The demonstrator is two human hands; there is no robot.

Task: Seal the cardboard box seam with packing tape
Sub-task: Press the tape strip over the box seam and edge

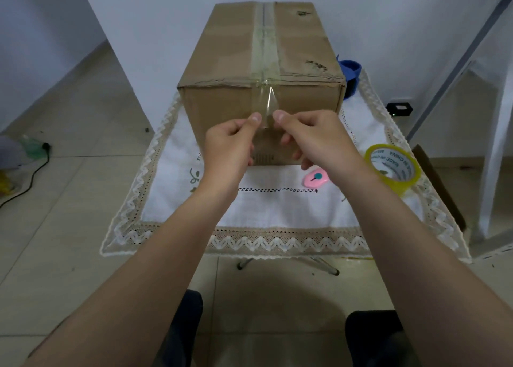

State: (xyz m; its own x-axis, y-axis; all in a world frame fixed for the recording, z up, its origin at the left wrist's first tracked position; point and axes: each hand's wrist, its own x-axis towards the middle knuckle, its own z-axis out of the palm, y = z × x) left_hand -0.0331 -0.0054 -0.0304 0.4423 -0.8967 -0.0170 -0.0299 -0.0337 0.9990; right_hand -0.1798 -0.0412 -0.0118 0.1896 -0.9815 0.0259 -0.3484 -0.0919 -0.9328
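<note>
A brown cardboard box [230, 53] stands on a small table with its flaps closed. Clear tape [265, 42] runs along the top seam towards me. Its loose end [267, 105] hangs twisted over the box's near face. My left hand [231, 142] pinches the left edge of that end between thumb and fingers. My right hand [311, 139] pinches the right edge, and the two thumbs almost meet in front of the box. The tape roll [392, 166] lies on the cloth to the right.
A white cloth with lace trim [277, 211] covers the table. A pink cutter [315, 179] lies just below my right hand. A blue object [350, 74] sits behind the box on the right. A black cable [30, 178] runs over the tiled floor at left.
</note>
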